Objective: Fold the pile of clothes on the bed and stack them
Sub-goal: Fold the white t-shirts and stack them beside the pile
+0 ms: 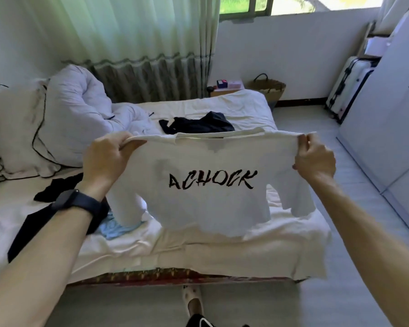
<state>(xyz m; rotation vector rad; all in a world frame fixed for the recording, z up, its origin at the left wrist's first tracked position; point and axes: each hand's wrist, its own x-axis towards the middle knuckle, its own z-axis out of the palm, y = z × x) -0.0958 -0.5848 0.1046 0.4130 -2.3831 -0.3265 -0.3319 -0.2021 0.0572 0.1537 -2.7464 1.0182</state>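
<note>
The person held a white T-shirt up in front of them, over the near end of the bed. The left hand pinched one shoulder of the shirt, fingers curled round the fabric. The right hand pinched the other shoulder in the same way.

The shirt was stretched flat between the two hands, with its printed side toward the camera. Its top edge ran left to right at about one level, so neither hand was nearer to it than the other. Its long axis hung straight down from the hands toward the mattress, both sleeves drooping. Whether the hem touched the sheet could not be told.

The next move probably called for lowering the shirt flat onto the bare sheet below, keeping the shoulders level so it landed square.

Other clothes waited unfolded:
- a dark garment farther up the bed, behind the collar
- a black piece by the left wrist
- a light blue one under the left forearm

No folded stack was visible, so the task seemed to be at an early stage.
</note>
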